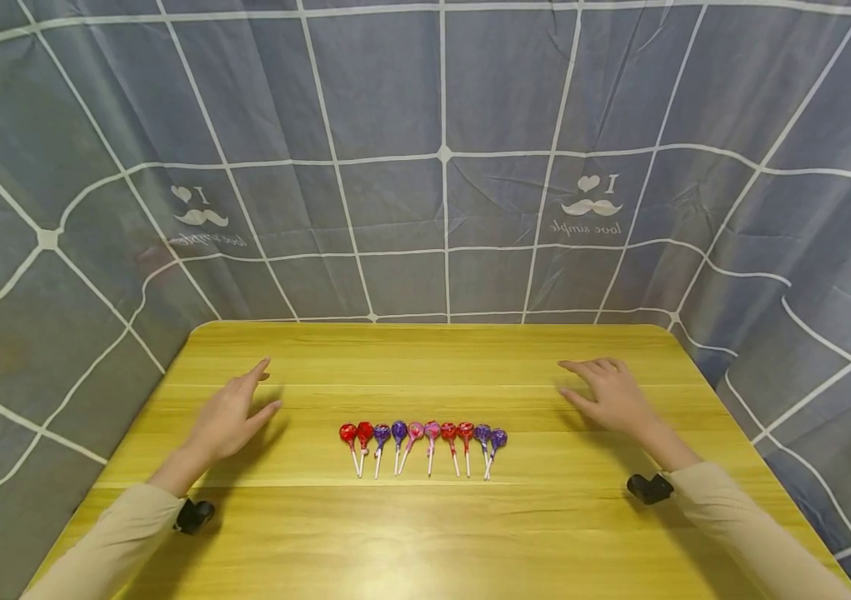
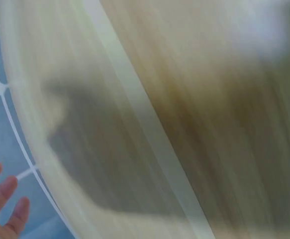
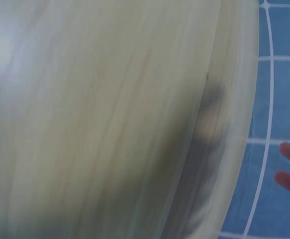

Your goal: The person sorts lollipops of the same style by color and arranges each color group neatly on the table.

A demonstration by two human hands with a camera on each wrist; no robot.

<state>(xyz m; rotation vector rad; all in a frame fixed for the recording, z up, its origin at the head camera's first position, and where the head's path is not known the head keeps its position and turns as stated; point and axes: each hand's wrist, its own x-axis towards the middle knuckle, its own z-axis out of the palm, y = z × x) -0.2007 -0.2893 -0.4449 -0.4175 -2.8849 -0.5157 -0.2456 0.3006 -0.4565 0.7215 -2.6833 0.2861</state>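
Note:
A row of several wrapped lollipops lies across the middle of the wooden table, sticks toward the person. From the left come red lollipops, purple ones, pink ones, more red ones and purple ones at the right end. The left hand hovers over the table left of the row, fingers extended, holding nothing. To the right of the row the right hand is held above the wood, its fingers spread and relaxed. Both wrist views show fingertips and hand shadows, with no lollipop in sight.
A grey-blue curtain with white grid lines hangs behind the table and along both sides. Small black wrist devices sit at the left cuff and the right cuff. Light glares off the table's near part.

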